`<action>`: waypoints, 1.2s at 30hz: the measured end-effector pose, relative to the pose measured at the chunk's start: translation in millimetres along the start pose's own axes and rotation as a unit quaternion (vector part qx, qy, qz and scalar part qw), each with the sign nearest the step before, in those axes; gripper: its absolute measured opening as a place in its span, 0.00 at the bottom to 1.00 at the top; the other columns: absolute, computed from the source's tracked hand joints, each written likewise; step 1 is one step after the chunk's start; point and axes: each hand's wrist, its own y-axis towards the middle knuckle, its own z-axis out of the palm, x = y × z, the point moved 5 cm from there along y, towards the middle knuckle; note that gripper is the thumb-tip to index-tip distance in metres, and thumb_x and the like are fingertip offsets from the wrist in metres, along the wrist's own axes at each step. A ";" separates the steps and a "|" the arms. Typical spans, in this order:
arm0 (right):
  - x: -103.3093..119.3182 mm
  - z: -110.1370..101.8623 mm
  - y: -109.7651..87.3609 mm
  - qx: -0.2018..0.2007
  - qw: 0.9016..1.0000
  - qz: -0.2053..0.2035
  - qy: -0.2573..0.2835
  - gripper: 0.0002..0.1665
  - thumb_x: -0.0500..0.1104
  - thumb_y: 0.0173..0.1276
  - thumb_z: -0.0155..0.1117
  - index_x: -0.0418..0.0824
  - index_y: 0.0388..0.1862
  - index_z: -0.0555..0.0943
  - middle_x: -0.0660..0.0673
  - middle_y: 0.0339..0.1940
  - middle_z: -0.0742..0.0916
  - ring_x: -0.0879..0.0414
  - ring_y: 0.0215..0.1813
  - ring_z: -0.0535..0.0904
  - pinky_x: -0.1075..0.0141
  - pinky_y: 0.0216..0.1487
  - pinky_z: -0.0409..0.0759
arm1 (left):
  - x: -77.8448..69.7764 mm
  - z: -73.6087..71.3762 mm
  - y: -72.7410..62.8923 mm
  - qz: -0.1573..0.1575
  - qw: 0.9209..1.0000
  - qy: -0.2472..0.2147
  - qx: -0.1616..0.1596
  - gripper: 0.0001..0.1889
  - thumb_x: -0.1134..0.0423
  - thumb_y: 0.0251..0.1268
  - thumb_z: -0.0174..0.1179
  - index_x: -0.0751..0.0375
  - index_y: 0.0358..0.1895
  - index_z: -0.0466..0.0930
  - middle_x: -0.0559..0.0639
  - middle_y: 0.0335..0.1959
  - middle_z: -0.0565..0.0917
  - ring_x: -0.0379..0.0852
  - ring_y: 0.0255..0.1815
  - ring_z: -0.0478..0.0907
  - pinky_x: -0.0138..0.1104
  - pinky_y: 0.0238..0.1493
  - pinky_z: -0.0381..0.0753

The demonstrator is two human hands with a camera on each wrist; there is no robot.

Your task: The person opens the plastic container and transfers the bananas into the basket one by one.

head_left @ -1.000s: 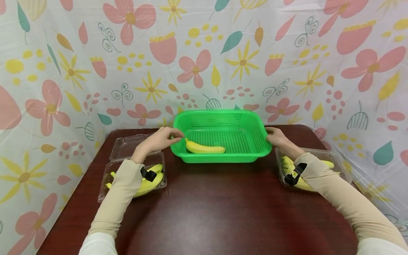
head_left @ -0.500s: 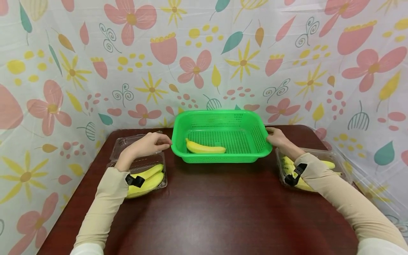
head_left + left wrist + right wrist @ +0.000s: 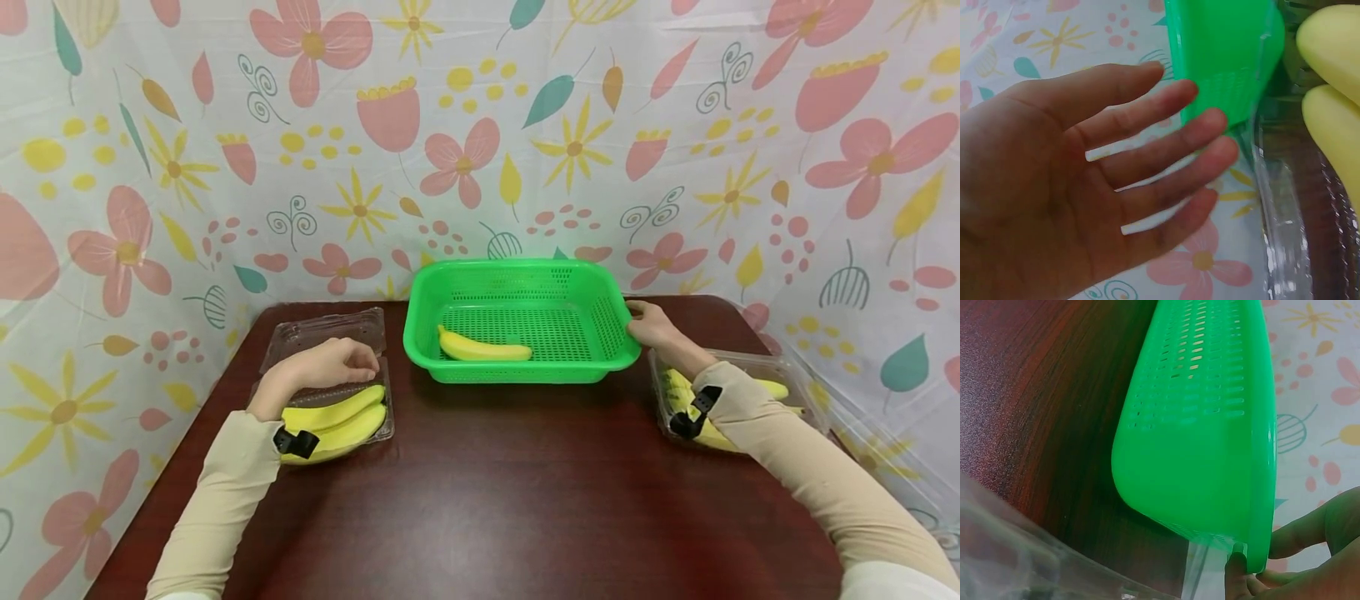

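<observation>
A green plastic basket (image 3: 517, 372) with slotted walls stands at the back of the table, one yellow banana (image 3: 483, 347) lying in it at the front left. My right hand (image 3: 656, 327) pinches the basket's right rim; in the right wrist view, thumb and fingers (image 3: 1300, 540) sit on either side of that rim. Over the left clear plastic box my left hand (image 3: 330, 364) hovers with loosely bent fingers, holding nothing. The left wrist view shows its fingers spread apart. Bananas (image 3: 348, 421) lie in that box, just below the hand.
The left clear box has its lid (image 3: 367, 327) folded back toward the wall. Another clear box (image 3: 757, 364) with bananas stands at the right, partly under the right forearm. A flowered cloth (image 3: 465, 150) hangs close behind the dark wooden table (image 3: 525, 483).
My left hand has left the basket's left rim and moved left and toward me, over the left box. The right hand stays on the right rim; the basket has hardly moved.
</observation>
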 end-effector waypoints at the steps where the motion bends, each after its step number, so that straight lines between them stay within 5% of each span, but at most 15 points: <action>1: 0.0 0.0 -0.4 0.000 1.000 0.000 0.000 0.41 0.27 0.63 0.38 0.25 0.76 0.43 0.19 0.65 0.67 0.36 0.55 0.73 0.61 0.35 0.71 | 2.2 2.4 -1.6 -0.011 1.000 -0.004 0.010 0.12 0.62 0.72 0.55 0.64 0.50 0.81 0.54 0.43 0.85 0.49 0.42 0.81 0.39 0.43 0.80; 8: 0.6 0.7 -2.0 0.003 1.000 -0.002 0.001 0.41 0.27 0.64 0.38 0.25 0.76 0.42 0.19 0.67 0.65 0.34 0.57 0.72 0.57 0.37 0.72 | 15.4 16.6 -13.9 -0.072 0.996 -0.022 0.048 0.16 0.61 0.68 0.59 0.66 0.54 0.78 0.55 0.43 0.83 0.46 0.43 0.80 0.40 0.45 0.80; 18: -0.1 1.0 -1.0 -0.001 1.000 -0.002 -0.001 0.41 0.27 0.64 0.38 0.26 0.76 0.41 0.19 0.67 0.65 0.35 0.58 0.72 0.61 0.35 0.71 | 27.8 33.3 -25.0 -0.082 0.994 -0.025 0.072 0.22 0.62 0.64 0.63 0.68 0.58 0.73 0.63 0.51 0.78 0.57 0.52 0.76 0.44 0.47 0.79; 36: 0.4 1.7 -1.5 0.003 1.000 -0.004 -0.011 0.41 0.27 0.64 0.37 0.25 0.76 0.41 0.19 0.68 0.64 0.35 0.59 0.70 0.57 0.39 0.70 | 54.2 42.1 -21.2 -0.131 0.987 0.030 0.093 0.26 0.68 0.59 0.63 0.68 0.63 0.70 0.70 0.61 0.72 0.61 0.58 0.73 0.39 0.39 0.70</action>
